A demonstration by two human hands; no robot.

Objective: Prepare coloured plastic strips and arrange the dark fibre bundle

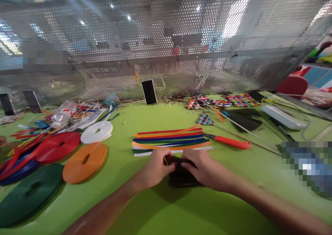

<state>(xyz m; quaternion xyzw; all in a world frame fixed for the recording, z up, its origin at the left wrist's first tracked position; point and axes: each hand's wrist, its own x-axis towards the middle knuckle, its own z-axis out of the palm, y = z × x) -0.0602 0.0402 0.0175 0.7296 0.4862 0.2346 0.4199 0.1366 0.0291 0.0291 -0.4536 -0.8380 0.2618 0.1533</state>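
From where I stand, the black piece [184,179] is just above the green table [223,207] or resting on it, I can't tell which, between the person's hands and on the near side of the coloured strips [168,144]. The left hand [157,166] has thumb and fingers pinched on its far edge, and the right hand [201,164] grips the same edge a little further along, fingers curled over. It looks light, thin and springy, more like flat plastic banding than cloth, so I'd expect it to bend readily, slide a bit under the fingertips and not break if dropped. The far edge, where both hands are, seems the sensible place to hold it; the lower part hangs free and would probably fan apart if taken there. As for numbers: one black piece, one knife [232,142] with a red-orange handle lying just right of the strips, and three phones, one propped in the middle [149,92] and two at the left. I make out five rolls: white [89,136], red [53,151], orange [72,167], green [15,204], and a blue one partly covered. The strips overlap, so I'd say roughly ten, without swearing to it. One small woven piece [205,119] lies ahead of several others that crowd too closely to count.
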